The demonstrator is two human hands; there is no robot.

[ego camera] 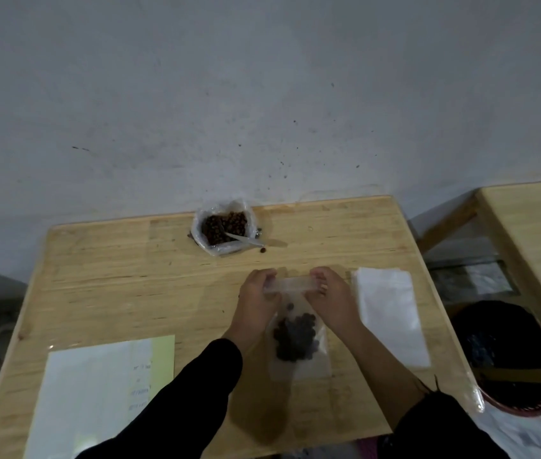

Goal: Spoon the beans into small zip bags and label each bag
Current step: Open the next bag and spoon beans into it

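Observation:
A small clear zip bag (298, 362) with dark beans (295, 336) in it lies flat on the wooden table (123, 279) in front of me. My left hand (255, 299) pinches the left end of its zip strip and my right hand (332, 296) pinches the right end. At the table's far edge an open plastic bag of brown beans (224, 228) has a pale spoon (245, 240) resting in it. One loose bean (262, 250) lies beside that bag.
A stack of empty clear zip bags (391, 313) lies right of my hands. White and pale green sheets with writing (96, 389) lie at the near left. A second wooden table (534, 233) and a red basket with a dark bag (514, 359) stand to the right.

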